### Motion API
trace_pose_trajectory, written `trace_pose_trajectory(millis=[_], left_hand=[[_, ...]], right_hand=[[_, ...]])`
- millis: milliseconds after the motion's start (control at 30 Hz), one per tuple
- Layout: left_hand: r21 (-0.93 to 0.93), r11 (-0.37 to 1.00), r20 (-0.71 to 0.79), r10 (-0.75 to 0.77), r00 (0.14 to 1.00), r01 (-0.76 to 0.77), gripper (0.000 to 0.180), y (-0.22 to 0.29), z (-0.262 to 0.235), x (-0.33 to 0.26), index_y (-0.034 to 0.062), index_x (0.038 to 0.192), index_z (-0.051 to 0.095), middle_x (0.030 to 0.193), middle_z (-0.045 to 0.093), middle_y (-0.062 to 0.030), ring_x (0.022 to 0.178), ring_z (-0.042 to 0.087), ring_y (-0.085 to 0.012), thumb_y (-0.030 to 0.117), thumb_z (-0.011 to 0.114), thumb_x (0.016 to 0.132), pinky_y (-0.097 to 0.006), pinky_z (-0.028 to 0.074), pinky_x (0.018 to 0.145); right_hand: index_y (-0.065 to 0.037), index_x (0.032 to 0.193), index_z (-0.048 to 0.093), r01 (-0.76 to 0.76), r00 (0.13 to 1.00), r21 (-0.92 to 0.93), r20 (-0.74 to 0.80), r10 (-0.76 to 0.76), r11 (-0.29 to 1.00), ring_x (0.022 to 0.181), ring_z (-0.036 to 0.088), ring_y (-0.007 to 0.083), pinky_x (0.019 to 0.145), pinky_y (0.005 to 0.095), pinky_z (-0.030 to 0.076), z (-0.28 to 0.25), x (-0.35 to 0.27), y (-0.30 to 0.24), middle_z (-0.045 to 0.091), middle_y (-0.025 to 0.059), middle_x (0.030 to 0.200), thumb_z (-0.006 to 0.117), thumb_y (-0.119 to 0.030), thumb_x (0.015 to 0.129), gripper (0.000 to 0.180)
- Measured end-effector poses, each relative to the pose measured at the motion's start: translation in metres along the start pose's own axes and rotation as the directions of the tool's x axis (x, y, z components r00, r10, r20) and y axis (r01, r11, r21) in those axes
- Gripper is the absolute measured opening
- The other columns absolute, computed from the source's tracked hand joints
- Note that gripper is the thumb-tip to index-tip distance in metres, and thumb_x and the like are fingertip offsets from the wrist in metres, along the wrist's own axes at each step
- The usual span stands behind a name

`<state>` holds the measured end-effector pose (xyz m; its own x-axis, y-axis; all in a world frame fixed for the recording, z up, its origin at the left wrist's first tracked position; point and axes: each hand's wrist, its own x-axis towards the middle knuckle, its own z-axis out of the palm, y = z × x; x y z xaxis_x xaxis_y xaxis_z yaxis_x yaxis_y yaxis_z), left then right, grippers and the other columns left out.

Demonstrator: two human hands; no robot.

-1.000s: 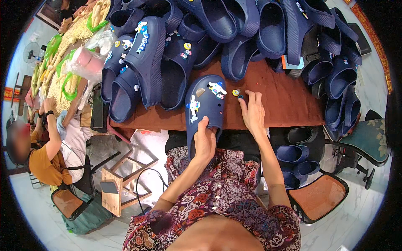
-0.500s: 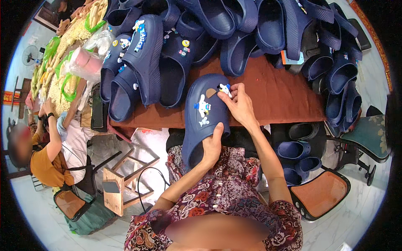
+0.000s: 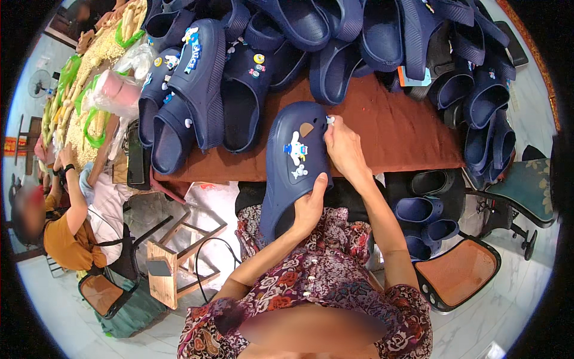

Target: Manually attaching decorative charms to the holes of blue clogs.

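A navy blue clog (image 3: 280,194) is held up over the near edge of the table, toe pointing away from me. My left hand (image 3: 308,210) grips it, fingers inside the foot opening and thumb on the outer top. At the clog's upper right, my right hand (image 3: 347,153) pinches a small white charm (image 3: 329,120), mostly hidden by the fingers. Dark holes show in the toe beside it, along with a brown half-round patch (image 3: 307,130). A white character charm with blue (image 3: 295,149) and a small pale charm (image 3: 299,172) are fixed on the clog's upper.
Navy clogs (image 3: 246,105) crowd the far side of the brown-covered table (image 3: 388,146), some with charms. More clogs (image 3: 418,210) lie below on the right. A wooden stool (image 3: 161,269) and an orange-seated chair (image 3: 460,278) flank me. Another person (image 3: 72,233) works at the left.
My right hand has turned and closed in around the charm, so less of it shows at the clog's edge. The clog has tilted slightly in my left hand.
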<state>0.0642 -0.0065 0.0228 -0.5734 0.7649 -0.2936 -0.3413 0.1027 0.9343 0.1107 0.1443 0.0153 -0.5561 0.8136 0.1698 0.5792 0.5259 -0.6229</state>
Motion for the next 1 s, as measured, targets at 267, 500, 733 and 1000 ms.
trace_pose_trajectory(millis=[267,500,733,1000], left_hand=[[-0.020,0.999,-0.034,0.026,0.999,-0.027,0.039,0.000,-0.001,-0.002,-0.0060,0.123,0.052,0.119,0.056,-0.0086,0.107,0.051,-0.0158,0.021,0.058,0.096,-0.029,0.040,0.096],[-0.063,0.997,-0.040,0.035,0.999,-0.037,0.039,-0.001,-0.003,-0.002,-0.0050,0.126,0.050,0.120,0.055,-0.0070,0.107,0.051,-0.0152,0.018,0.058,0.096,-0.029,0.040,0.096],[-0.115,0.993,-0.058,-0.029,0.998,0.022,0.037,0.006,-0.009,0.003,-0.0045,0.126,0.050,0.120,0.055,-0.0072,0.107,0.051,-0.0149,0.016,0.057,0.096,-0.029,0.040,0.096],[-0.124,0.992,-0.062,0.018,0.998,-0.025,0.037,-0.005,-0.009,0.004,-0.0056,0.126,0.050,0.121,0.054,-0.0087,0.108,0.051,-0.0167,0.015,0.057,0.096,-0.030,0.040,0.097]], right_hand=[[-0.001,0.107,0.052,-0.036,0.981,-0.043,-0.195,0.027,0.998,0.079,0.060,0.0438,0.070,0.0509,0.049,0.007,-0.001,0.022,0.060,0.0252,0.088,0.048,-0.016,0.095,0.019],[-0.004,0.128,0.051,-0.073,0.984,-0.154,-0.170,0.047,0.985,0.099,0.055,0.0371,0.078,0.0448,0.049,0.007,-0.012,0.033,0.050,0.0176,0.107,0.059,-0.020,0.092,0.041],[0.000,0.114,0.055,-0.054,0.940,-0.201,-0.341,-0.018,0.978,0.094,0.057,0.0339,0.080,0.0440,0.047,-0.006,-0.025,0.016,0.052,0.0181,0.104,0.066,-0.027,0.087,0.039],[-0.001,0.089,0.053,-0.314,0.946,0.301,0.179,0.270,0.900,0.072,0.062,0.0376,0.067,0.0460,0.047,0.005,-0.026,0.001,0.062,0.0187,0.073,0.052,-0.050,0.094,0.049]])
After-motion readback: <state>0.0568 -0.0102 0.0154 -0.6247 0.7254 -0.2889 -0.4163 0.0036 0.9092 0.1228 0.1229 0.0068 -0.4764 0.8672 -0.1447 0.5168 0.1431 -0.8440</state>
